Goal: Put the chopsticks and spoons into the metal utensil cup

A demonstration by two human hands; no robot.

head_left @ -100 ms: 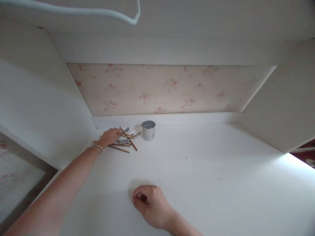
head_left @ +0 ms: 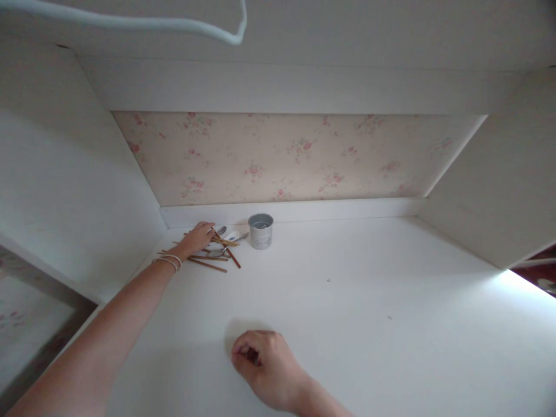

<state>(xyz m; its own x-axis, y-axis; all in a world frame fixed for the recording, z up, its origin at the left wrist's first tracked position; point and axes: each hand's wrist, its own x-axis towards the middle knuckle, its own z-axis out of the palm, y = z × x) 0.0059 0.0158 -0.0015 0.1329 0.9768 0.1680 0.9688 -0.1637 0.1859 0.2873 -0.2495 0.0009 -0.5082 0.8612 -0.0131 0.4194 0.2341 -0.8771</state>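
Note:
At the back left of the white tabletop, my left hand (head_left: 197, 238) is closed over a loose pile of brown chopsticks (head_left: 212, 265) and spoons. Its fingers are curled down at a dark chopstick (head_left: 233, 256); their tips are partly hidden. Beside it lie a metal spoon (head_left: 216, 252) and a white spoon (head_left: 232, 236). Just right of the pile stands an upright silver utensil holder (head_left: 261, 233) with small holes, apart from the hand. My right hand (head_left: 267, 365) hovers or rests near the front middle, loosely curled with thumb and fingertips together and nothing seen in it.
A white panel (head_left: 78, 162) rises on the left, and another panel (head_left: 495, 168) on the right. Floral wallpaper (head_left: 295, 159) covers the back above a low white ledge. A white cable (head_left: 165, 23) hangs overhead. Small dark marks dot the tabletop (head_left: 347, 347).
My left hand has shifted slightly toward the dark chopstick, whose upper end is now more covered. The right hand stays almost the same; the view has moved a little.

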